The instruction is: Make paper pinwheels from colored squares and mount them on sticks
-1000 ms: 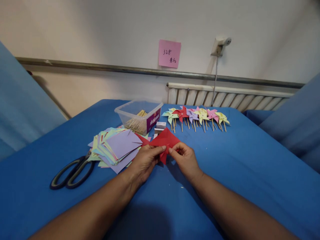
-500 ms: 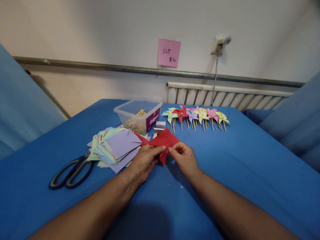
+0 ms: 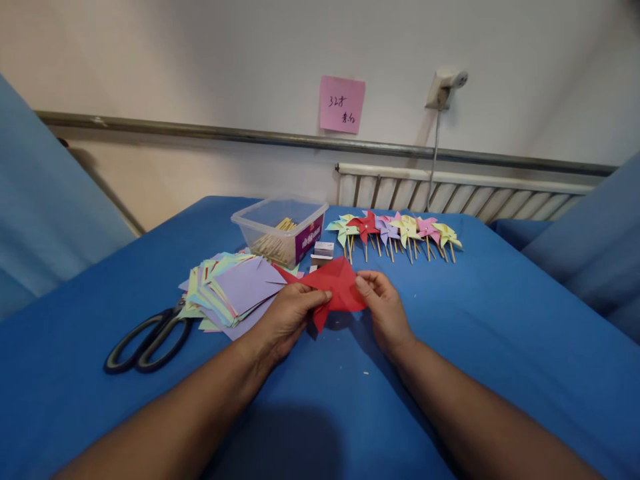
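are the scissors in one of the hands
No, the scissors lie on the blue cloth, while the left hand and right hand are at the red paper.

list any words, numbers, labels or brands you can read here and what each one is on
"32", then what looks like "才": handwritten on the square pink paper note; the line below is unclear.
White characters on the purple label of the clear plastic tub: too blurred to read.
Print on the small white-and-grey box: too small to read.

Right hand (image 3: pixel 389 310) shifted from middle of red paper (image 3: pixel 341 283) to its right edge — paper more spread.
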`<state>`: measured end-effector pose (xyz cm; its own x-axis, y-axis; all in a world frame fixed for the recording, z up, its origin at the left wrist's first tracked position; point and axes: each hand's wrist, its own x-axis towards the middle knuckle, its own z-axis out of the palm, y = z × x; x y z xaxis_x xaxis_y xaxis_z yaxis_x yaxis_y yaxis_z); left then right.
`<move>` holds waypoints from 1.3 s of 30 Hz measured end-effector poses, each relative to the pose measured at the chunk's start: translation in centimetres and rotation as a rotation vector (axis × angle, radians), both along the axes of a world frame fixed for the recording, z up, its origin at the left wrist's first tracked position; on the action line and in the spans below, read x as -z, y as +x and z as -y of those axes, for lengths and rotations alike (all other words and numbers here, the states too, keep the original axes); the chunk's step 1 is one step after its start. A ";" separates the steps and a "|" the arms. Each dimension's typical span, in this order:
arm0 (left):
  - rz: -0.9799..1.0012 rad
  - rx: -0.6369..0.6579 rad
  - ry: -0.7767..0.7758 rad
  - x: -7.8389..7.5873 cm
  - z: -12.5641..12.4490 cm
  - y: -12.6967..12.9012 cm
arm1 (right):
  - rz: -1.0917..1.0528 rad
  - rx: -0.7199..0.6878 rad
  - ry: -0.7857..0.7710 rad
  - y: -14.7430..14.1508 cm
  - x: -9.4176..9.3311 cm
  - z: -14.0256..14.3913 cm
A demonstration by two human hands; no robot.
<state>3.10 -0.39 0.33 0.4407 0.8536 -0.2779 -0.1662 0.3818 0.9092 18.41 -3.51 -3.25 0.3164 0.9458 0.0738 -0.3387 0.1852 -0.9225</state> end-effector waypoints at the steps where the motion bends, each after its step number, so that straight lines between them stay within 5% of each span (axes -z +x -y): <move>1: -0.011 0.031 -0.008 -0.2 0.0 -0.1 | 0.003 -0.057 -0.017 0.3 -0.1 0.0; 7: -0.184 0.174 0.049 -0.7 0.2 -0.5 | -0.043 -0.518 -0.155 0.9 -0.6 0.6; 13: -0.459 0.224 0.180 -1.2 0.4 -0.6 | -0.004 -0.584 -0.149 0.5 -0.7 1.0; 18: -0.406 0.082 0.178 -0.7 0.3 -0.3 | -0.025 -0.486 -0.113 -0.1 -0.4 0.8; 26: 0.241 -0.013 -0.190 0.9 0.9 0.7 | -0.068 -0.085 0.011 -1.2 -0.4 0.4; 31: 0.212 -0.007 -0.182 0.9 1.6 1.3 | 0.069 0.050 0.017 -1.5 -0.1 0.4; 39: 0.177 -0.081 -0.101 0.3 1.8 1.7 | 0.050 -0.022 0.054 -1.8 -0.1 0.5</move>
<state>4.77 -2.16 0.04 0.4212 0.8599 -0.2884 -0.3533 0.4484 0.8210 16.58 -4.05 -3.18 0.2900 0.9468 0.1397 -0.2967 0.2277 -0.9274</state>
